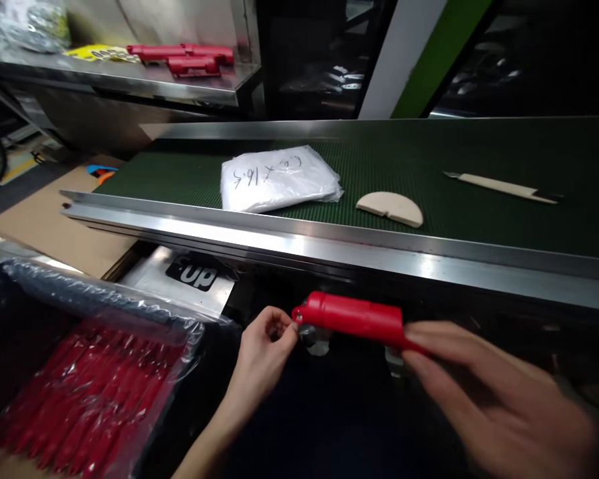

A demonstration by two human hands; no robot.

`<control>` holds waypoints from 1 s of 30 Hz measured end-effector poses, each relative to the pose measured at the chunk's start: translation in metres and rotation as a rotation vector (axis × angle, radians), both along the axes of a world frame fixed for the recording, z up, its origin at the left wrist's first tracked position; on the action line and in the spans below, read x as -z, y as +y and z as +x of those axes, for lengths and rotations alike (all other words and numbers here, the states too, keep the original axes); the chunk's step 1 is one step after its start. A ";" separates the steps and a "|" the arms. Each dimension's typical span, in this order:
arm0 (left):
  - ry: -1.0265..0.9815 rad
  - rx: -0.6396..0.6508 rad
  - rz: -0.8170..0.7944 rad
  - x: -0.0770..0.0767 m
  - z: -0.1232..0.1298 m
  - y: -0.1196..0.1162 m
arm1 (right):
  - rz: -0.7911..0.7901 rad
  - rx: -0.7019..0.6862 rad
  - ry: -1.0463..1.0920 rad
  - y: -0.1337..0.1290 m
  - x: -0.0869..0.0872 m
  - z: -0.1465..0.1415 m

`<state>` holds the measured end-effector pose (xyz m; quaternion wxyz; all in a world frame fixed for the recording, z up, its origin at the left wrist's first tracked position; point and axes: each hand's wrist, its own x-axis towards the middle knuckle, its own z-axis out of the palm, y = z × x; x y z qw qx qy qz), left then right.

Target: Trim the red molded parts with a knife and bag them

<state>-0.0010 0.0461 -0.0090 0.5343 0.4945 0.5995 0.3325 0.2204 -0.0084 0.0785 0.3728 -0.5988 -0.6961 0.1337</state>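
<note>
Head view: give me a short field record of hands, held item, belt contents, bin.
left hand: fingertips pinch a small metal part at the end of the red plastic handle
right hand: grips the handle's other end, blurred
green conveyor belt: carries a white plastic bag stack with handwriting, a beige half-round block, a beige-handled knife
plastic-lined black bin: lower left, holds many red handles
steel shelf: back left, more red handles
</note>
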 end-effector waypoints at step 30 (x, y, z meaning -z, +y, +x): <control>-0.050 -0.082 0.656 -0.005 0.000 -0.053 | 0.175 -0.613 -0.231 0.020 0.076 -0.034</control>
